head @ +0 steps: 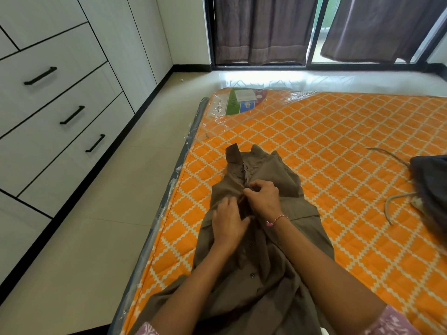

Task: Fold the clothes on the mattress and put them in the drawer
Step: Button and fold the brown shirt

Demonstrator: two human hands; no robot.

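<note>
The olive button-up shirt [256, 238] lies flat at 6 o'clock on the orange mattress [338, 146], collar far. The left hand [228, 222] and right hand [262, 198] pinch its placket, apparently fastening a button before folding. At 10 o'clock, the drawers [55, 112] stand closed, contents unseen.

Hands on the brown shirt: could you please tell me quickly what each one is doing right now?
Left hand: grips the brown shirt at its front opening.
Right hand: pinches the shirt's placket beside it.
</note>
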